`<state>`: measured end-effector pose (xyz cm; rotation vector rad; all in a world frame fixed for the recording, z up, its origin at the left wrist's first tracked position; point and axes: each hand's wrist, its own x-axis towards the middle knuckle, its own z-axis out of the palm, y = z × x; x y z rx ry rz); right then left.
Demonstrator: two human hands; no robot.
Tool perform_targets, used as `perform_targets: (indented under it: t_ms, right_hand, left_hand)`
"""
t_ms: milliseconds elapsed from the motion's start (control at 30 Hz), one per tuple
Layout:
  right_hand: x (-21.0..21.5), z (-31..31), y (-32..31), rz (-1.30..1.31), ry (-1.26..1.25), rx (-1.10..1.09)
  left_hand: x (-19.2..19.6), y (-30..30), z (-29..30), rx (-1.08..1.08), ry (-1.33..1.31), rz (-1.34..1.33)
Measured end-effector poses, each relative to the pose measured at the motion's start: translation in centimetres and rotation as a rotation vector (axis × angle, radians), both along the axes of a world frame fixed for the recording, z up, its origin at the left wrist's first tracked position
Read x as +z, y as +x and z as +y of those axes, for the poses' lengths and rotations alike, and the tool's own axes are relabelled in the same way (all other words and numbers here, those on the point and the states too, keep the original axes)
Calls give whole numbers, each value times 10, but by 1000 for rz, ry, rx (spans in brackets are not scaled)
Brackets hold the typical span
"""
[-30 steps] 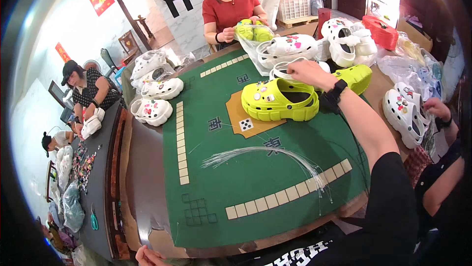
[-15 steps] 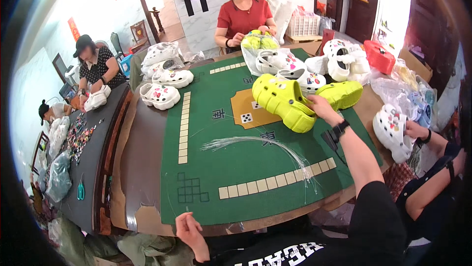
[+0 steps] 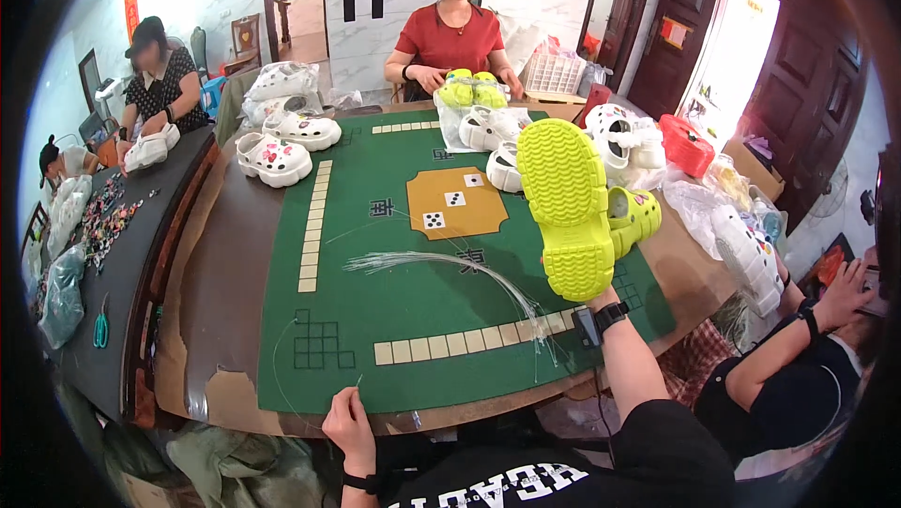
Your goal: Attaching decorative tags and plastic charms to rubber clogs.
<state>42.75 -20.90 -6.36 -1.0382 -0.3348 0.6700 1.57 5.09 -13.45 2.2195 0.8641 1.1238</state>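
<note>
My right hand grips a lime-green clog, raised upright with its ridged sole facing me. Beside it, partly hidden, is a second lime-green clog with small charms; whether my hand also holds it cannot be told. Near the table's front edge my left hand pinches a thin clear plastic strand, its thumb and finger closed. A fine loop of it seems to curve over the mat. Between my hands a bundle of thin clear strands lies on the green mat.
White clogs with charms stand at the far left. Across the table a person in red has bagged lime-green clogs. At right, another person's hand is near a white clog. Teal snips lie on the dark side table.
My right hand has lifted and turned the lime-green clog, so its sole faces me. My left fingers have closed on a strand. Opposite, the person has lowered the bagged clogs.
</note>
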Motion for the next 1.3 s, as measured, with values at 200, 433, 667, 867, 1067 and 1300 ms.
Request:
perform_targets:
  t_ms: [200,433,667,867,1067,1300]
  right_hand:
    - [2,-5,-6,11,11,-67]
    - [-12,-21,-22,38,44,-156]
    - [-17,-20,-30,55,86,-227]
    - [0,-20,-7,-106,-24,-343]
    - [14,-13,13,-813,-878,-566]
    - [27,-47,11,-1331,-1345,-1153]
  left_hand:
    - [-3,3,0,-16,104,-43]
    - [1,1,-3,-6,25,4]
    - [-1,-2,1,9,28,13]
    - [3,2,-3,20,20,40]
    - [-2,0,-3,35,19,68]
    - [4,3,-3,5,30,14]
